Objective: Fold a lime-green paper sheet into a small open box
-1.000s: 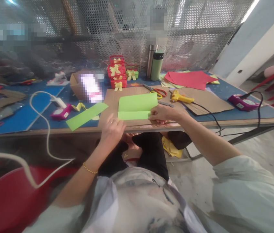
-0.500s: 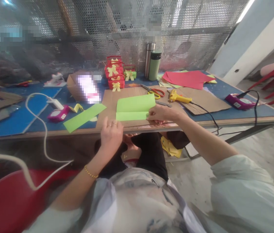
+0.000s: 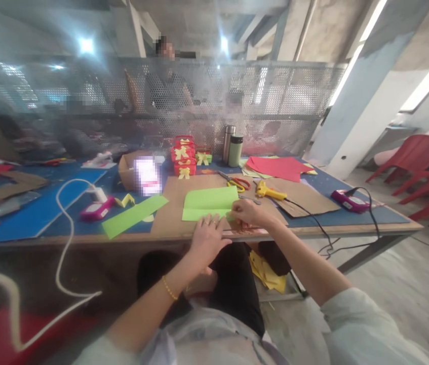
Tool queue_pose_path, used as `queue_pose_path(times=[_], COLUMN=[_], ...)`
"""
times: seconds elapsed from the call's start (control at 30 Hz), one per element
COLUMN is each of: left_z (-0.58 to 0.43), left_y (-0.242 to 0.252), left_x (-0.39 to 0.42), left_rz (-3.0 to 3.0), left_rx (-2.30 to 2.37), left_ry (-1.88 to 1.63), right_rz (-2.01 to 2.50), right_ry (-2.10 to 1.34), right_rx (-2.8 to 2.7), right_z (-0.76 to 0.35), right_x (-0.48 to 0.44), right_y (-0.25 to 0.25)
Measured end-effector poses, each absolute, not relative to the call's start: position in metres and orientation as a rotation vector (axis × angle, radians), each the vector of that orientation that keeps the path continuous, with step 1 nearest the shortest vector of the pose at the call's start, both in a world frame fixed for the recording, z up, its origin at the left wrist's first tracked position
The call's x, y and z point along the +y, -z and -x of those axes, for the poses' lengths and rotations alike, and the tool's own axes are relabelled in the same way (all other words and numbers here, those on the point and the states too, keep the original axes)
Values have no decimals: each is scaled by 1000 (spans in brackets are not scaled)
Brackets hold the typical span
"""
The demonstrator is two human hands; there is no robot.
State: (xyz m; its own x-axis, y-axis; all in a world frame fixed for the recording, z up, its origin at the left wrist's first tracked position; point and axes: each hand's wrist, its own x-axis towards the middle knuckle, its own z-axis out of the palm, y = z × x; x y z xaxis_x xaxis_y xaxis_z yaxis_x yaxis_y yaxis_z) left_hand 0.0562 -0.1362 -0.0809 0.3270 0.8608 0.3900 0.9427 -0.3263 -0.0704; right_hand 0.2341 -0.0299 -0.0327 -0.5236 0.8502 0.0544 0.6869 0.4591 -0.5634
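A sheet of light green paper [image 3: 210,197] with a crease across its lower part lies on a flat piece of cardboard [image 3: 166,215]. My left hand [image 3: 208,238] rests at the sheet's front edge, fingers stretched out over the edge and holding nothing. At the front right corner, my right hand [image 3: 246,212] has its fingers curled and closed on the green paper; the fingertips are partly hidden. Left of the cardboard lies a green paper strip [image 3: 135,217]. Scissors [image 3: 237,182] with red and yellow handles lie behind the sheet, near a yellow glue gun [image 3: 270,190].
Red boxes [image 3: 184,158] with yellow bows are stacked at the back, beside a green bottle [image 3: 235,151] and a steel flask [image 3: 228,139]. A lit phone [image 3: 148,175] leans on a cardboard box. Red sheets [image 3: 275,167] and purple power sockets [image 3: 351,201] lie to the right.
My left hand has moved right and forward from the cardboard's front edge onto the green paper's edge. My right hand stays at the corner. The camera has tilted up, showing a person behind the mesh.
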Motion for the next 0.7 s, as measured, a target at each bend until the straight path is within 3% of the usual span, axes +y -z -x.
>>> queue_pose_path(times=[0.13, 0.47, 0.7], left_z=[-42, -12, -69], left_y=[94, 74, 67], left_x=[-140, -147, -156], left_rz=[2333, 2445, 2143], left_rx=[-1559, -1519, -1703], left_ry=[493, 739, 722], right_rz=[1364, 963, 922], right_ry=[-423, -947, -693], right_rx=[-2028, -1599, -1460], right_z=[-249, -217, -201], right_x=[-9, -16, -68], right_y=[46, 68, 75])
